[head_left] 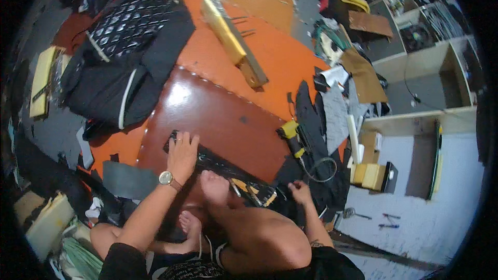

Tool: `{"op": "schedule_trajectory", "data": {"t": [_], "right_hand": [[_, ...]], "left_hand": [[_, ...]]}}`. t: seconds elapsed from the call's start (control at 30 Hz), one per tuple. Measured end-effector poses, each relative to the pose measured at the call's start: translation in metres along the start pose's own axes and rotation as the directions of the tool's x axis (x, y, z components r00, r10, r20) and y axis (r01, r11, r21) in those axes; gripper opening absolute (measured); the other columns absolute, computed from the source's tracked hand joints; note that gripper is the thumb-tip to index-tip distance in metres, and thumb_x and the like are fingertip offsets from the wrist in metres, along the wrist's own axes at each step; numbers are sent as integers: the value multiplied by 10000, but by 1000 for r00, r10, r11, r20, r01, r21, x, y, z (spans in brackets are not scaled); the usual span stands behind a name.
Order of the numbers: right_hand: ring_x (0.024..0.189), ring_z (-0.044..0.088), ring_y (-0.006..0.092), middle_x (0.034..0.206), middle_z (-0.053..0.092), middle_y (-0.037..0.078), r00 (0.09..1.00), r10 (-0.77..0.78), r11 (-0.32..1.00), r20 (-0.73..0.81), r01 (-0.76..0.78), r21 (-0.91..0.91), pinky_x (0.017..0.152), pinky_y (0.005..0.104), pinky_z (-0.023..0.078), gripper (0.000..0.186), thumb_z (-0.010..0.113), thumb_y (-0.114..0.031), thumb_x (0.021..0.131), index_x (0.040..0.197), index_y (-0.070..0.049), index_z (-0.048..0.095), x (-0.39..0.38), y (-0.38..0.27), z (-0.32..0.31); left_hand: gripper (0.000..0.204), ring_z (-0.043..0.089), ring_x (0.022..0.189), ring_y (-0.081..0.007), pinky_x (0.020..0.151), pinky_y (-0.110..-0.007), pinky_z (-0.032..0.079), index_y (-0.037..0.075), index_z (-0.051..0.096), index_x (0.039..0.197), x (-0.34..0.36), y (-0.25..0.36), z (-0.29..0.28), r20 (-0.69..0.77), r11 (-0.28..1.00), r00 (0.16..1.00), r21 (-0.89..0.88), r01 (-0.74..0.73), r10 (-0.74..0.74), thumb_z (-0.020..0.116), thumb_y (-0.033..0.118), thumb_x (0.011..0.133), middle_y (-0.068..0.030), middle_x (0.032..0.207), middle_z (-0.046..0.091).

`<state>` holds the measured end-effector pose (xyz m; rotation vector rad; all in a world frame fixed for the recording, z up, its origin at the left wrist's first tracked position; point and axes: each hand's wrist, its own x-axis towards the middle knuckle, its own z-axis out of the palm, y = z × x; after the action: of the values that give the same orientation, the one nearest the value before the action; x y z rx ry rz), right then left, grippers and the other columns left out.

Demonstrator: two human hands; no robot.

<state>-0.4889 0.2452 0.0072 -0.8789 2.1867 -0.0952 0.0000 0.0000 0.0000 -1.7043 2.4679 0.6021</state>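
A long, narrow piece covered in glossy black material (223,165) lies slanting across the floor in front of me. My left hand (182,155), with a watch on its wrist, grips its far left end with the fingers over the top. My foot (214,184) rests against its near side. My right hand (301,193) is closed, fingers curled together, close to black fabric beyond the piece's right end. What its fingers hold, if anything, is too small to make out. Hand tools (251,193) with light handles lie between my foot and right hand.
A yellow and black staple gun (292,137) with a hose lies ahead of my right hand. A foam-padded wooden arm (231,36) lies farther off on orange sheeting (270,46). Black quilted upholstery (129,57) is heaped at left. Open shelving (420,88) stands at right, beside fabric scraps (334,109).
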Motion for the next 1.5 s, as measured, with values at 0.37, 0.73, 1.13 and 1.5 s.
{"op": "schedule_trajectory", "data": {"t": [0.37, 0.73, 1.13, 1.5], "right_hand": [[1340, 582, 337, 1465, 619, 125, 863, 355, 335, 360, -477, 812, 1096, 630, 424, 760, 555, -740, 969, 1459, -161, 595, -88, -102, -2], [1166, 653, 199, 1326, 685, 93, 943, -334, 687, 13, 234, 688, 971, 360, 538, 624, 670, -474, 1024, 1465, -39, 590, 0, -328, -57], [1201, 589, 347, 1378, 590, 131, -494, -758, -106, 426, 737, 667, 1041, 465, 476, 596, 757, -224, 925, 1469, -88, 555, -341, -448, -138], [1037, 754, 320, 1149, 765, 220, 180, -978, 138, -105, 936, 325, 972, 404, 576, 363, 658, -37, 928, 1284, 23, 685, -425, -315, -174]], "left_hand": [[587, 539, 1348, -327, 1183, -706, 308, 174, 608, 1356, 1, 5, 9, 16, 946, 972, 228, -230, 233, 809, 193, 804, -82, 1328, 624], [968, 581, 1255, -416, 1056, -537, 495, 19, 509, 1325, -96, -52, -38, 125, 948, 946, -68, 310, -300, 995, 390, 575, -203, 1292, 591], [1186, 589, 1284, -448, 1094, -475, 496, -100, 397, 1446, -163, -20, 25, 75, 691, 760, -367, 623, -646, 1001, 470, 600, -304, 1373, 588], [499, 758, 824, -205, 747, -364, 625, -23, 747, 1043, -167, 33, -28, 251, 36, 922, -961, 274, -295, 894, 402, 828, -94, 920, 775]]}}
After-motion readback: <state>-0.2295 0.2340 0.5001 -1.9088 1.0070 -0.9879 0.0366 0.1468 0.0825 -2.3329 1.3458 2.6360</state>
